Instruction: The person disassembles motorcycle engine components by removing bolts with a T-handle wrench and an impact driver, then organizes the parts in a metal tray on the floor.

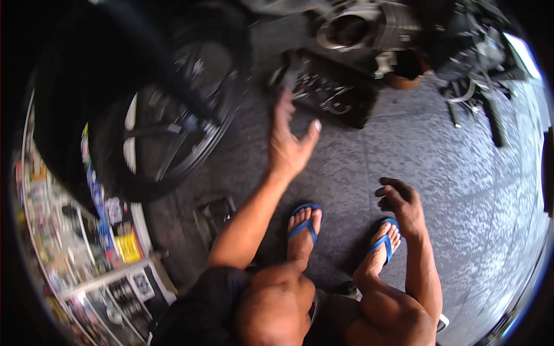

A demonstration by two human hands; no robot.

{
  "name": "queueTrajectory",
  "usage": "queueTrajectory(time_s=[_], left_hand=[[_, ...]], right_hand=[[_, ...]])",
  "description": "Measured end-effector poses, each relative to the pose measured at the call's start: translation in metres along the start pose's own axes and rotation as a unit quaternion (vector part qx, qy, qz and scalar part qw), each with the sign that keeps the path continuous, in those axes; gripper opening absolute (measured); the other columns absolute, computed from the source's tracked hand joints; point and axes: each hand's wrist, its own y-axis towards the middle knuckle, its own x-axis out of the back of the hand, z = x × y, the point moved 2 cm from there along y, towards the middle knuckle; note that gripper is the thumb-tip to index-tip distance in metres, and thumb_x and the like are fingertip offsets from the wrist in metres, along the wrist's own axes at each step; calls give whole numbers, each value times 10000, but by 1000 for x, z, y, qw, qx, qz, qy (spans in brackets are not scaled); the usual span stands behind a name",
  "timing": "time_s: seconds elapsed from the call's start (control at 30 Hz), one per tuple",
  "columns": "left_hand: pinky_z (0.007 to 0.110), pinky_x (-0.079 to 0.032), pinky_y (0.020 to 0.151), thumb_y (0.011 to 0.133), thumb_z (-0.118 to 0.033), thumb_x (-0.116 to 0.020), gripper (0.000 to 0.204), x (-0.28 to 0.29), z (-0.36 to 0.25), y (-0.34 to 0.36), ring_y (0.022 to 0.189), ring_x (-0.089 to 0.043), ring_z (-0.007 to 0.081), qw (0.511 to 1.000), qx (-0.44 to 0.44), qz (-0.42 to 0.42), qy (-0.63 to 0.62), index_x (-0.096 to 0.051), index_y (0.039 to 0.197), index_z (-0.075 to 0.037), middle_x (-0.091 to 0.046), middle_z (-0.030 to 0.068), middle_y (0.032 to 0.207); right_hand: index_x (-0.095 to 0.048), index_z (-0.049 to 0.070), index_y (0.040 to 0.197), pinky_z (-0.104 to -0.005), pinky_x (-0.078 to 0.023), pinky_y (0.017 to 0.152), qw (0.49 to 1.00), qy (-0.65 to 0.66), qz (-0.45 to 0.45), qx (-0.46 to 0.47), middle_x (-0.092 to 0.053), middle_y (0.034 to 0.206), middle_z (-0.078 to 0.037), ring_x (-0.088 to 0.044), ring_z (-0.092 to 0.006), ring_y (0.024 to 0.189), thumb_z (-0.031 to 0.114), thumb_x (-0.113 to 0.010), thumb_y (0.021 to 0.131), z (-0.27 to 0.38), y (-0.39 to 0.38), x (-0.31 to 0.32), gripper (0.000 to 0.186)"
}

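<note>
My left hand [290, 144] reaches forward with thumb and fingers spread, nothing gripped in it. Its fingertips, blurred, come up to the near left edge of a dark tray [363, 112] that holds several metal tools [334, 101]. Whether they touch the greyish piece [288, 70] at the tray's left end, I cannot tell. Over the floor in front of my right foot hangs my right hand [402, 206], its darkened fingers loosely bent and apart, with nothing visible in them.
A motorcycle wheel [199, 147] stands at the left. Behind the tray lie a metal engine part [392, 26] and an orange-brown round part [407, 75]. A black handlebar grip [493, 121] with cables is at the right. Shelves of packaged goods [127, 248] line the lower left.
</note>
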Motion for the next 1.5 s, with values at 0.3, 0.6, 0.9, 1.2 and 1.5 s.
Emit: queueTrajectory(time_s=[0.3, 0.6, 0.9, 1.2, 1.5], left_hand=[[515, -424, 933, 854, -253, -668, 427, 167, 77, -298, 1080, -525, 439, 928, 238, -21, 285, -563, 1204, -32, -540, 248, 1157], [530, -399, 959, 843, -229, -622, 433, 327, 175, -457, 1101, -517, 496, 771, 512, -201, 320, -561, 1214, -16, -568, 283, 1171], [500, -477, 904, 839, -239, -625, 458, 330, 171, -485, 1072, -581, 428, 852, 403, 69, 328, -578, 1235, -15, -595, 270, 1201], [504, -500, 859, 811, -303, -629, 370, 337, 176, -429, 983, -619, 411, 761, 492, 102, 410, -679, 1044, -21, -627, 231, 1089], [445, -502, 930, 752, -374, -649, 538, 267, 188, -306, 1141, -612, 362, 780, 562, 173, 215, -658, 1143, -6, -642, 206, 1211]], right_hand=[[-592, -46, 1224, -251, -465, 634, 999, -38, 3, 1, -664, 930, -101, -566, -109, 691, 205, -535, 980, -22, -25, -12, 355], [-567, -29, 1263, -250, -451, 591, 995, -94, 35, 17, -662, 918, -98, -572, -108, 654, 256, -555, 985, -12, -52, -21, 398], [-568, -6, 1263, -233, -414, 558, 990, -141, -1, 3, -634, 924, -86, -501, -87, 640, 320, -562, 979, -5, -67, -19, 433], [-569, -16, 1244, -221, -422, 544, 983, -182, 8, 7, -652, 893, -93, -534, -84, 627, 302, -592, 967, 0, -89, -25, 423], [-579, -16, 1225, -229, -423, 539, 980, -195, 2, 28, -659, 870, -92, -541, -101, 607, 254, -576, 971, 5, -113, -35, 370]])
